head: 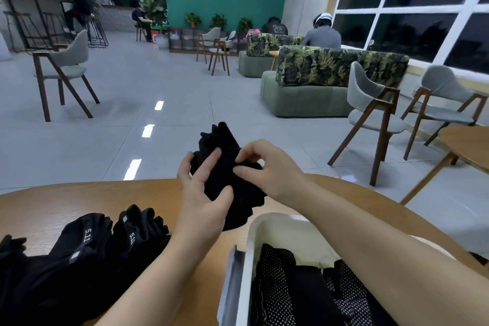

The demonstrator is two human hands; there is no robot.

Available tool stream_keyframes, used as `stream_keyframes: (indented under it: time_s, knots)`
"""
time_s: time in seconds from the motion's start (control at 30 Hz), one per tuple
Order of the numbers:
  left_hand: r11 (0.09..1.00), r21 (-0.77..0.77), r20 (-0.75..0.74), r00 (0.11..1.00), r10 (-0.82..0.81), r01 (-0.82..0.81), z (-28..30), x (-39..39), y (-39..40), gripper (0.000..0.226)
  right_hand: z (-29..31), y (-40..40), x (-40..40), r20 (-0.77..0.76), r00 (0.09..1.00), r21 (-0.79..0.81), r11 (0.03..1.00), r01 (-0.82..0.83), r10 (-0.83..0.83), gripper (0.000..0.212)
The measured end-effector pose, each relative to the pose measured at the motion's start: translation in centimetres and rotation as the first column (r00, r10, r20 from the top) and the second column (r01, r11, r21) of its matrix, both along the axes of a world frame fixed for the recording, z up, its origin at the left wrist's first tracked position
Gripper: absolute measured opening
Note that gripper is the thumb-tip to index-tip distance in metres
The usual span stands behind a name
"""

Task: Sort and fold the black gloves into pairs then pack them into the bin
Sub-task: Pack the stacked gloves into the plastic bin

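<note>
Both hands hold a bunched pair of black gloves (225, 167) in the air above the far edge of the round wooden table (79, 201). My left hand (203, 193) grips the bundle from below and the left, thumb across its front. My right hand (267, 167) pinches the cloth at the right with curled fingers. A white bin (254, 241) stands at the lower right, under my right forearm, with folded black gloves (304, 288) inside, some dotted white. A pile of loose black gloves (79, 254) with 5.11 labels lies at the lower left.
Grey chairs with wooden legs (375, 114) stand to the right beside another wooden table (468, 143). A green sofa (312, 87) is further back. Several people sit far off across the tiled floor.
</note>
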State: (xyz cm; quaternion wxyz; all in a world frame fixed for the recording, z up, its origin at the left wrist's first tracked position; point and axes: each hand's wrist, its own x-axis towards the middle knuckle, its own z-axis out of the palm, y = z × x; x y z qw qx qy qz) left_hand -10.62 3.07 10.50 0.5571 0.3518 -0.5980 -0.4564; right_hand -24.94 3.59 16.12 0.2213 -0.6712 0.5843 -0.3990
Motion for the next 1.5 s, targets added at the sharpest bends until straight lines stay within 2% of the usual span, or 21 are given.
stream_keyframes:
  time_s: [0.07, 0.13, 0.23, 0.3, 0.4, 0.47, 0.57, 0.67, 0.9, 1.03, 1.13, 1.23, 1.37, 1.5]
  knots:
    - [0.999, -0.040, 0.002, 1.000, -0.014, 0.014, 0.8, -0.1, 0.7, 0.065, 0.4, 0.9, 0.0, 0.049, 0.993, -0.037, 0.993, 0.110, -0.108, 0.030]
    - [0.997, -0.062, -0.016, 0.999, -0.036, 0.035, 1.3, 0.1, 1.4, 0.068, 0.9, 1.8, -0.4, 0.114, 0.982, 0.041, 0.988, 0.148, -0.152, 0.055]
    - [0.991, -0.115, -0.034, 0.997, -0.076, 0.071, 2.4, 0.4, 2.7, 0.067, 1.5, 3.4, -1.4, 0.305, 0.944, 0.227, 0.972, 0.056, -0.126, 0.103]
    - [0.983, -0.131, -0.057, 0.988, -0.140, 0.132, 3.2, 0.5, 3.7, 0.065, 1.7, 4.6, -1.7, 0.394, 0.914, 0.269, 0.963, -0.012, -0.099, 0.118]
    - [0.951, -0.109, -0.160, 0.940, -0.303, 0.288, 4.2, 0.6, 5.0, 0.063, 1.6, 6.1, -1.6, 0.492, 0.870, 0.199, 0.975, -0.095, -0.016, 0.126]
    - [0.927, -0.103, -0.181, 0.909, -0.375, 0.362, 4.6, 0.6, 5.9, 0.065, 1.6, 7.1, -1.5, 0.494, 0.869, 0.156, 0.979, -0.128, 0.034, 0.125]
    - [0.910, -0.132, -0.185, 0.892, -0.412, 0.393, 4.9, 0.4, 7.1, 0.064, 1.6, 8.7, -1.3, 0.471, 0.878, 0.099, 0.984, -0.149, 0.085, 0.113]
    - [0.912, -0.125, -0.242, 0.880, -0.409, 0.390, 4.4, 0.2, 8.1, 0.063, 1.6, 10.2, -1.1, 0.428, 0.900, 0.030, 0.994, -0.109, 0.086, 0.099]
    - [0.911, -0.042, -0.333, 0.854, -0.400, 0.410, 4.0, -0.8, 10.0, 0.065, -0.1, 12.5, -0.7, 0.375, 0.923, -0.259, 0.966, 0.017, 0.085, 0.074]
    - [0.885, 0.022, -0.379, 0.823, -0.423, 0.465, 4.1, -1.4, 10.3, 0.066, -0.2, 13.1, -0.7, 0.358, 0.934, -0.304, 0.948, 0.097, 0.019, 0.067]
    - [0.880, 0.036, -0.390, 0.817, -0.425, 0.474, 3.9, -1.7, 10.4, 0.067, 0.0, 13.3, -1.0, 0.350, 0.937, -0.264, 0.958, 0.111, -0.012, 0.075]
    - [0.875, 0.023, -0.284, 0.842, -0.458, 0.484, 4.1, -1.5, 10.7, 0.074, 0.4, 13.8, -1.3, 0.276, 0.960, -0.237, 0.966, 0.106, -0.038, 0.081]
    - [0.846, 0.049, -0.164, 0.840, -0.517, 0.531, 4.2, -0.1, 9.9, 0.096, 1.0, 15.7, -2.4, 0.186, 0.983, -0.231, 0.972, 0.049, -0.006, 0.085]
    - [0.848, 0.023, 0.098, 0.843, -0.529, 0.529, 4.1, 2.0, 8.5, 0.101, 1.1, 18.1, -4.0, -0.017, 1.000, -0.173, 0.985, 0.013, -0.016, 0.089]
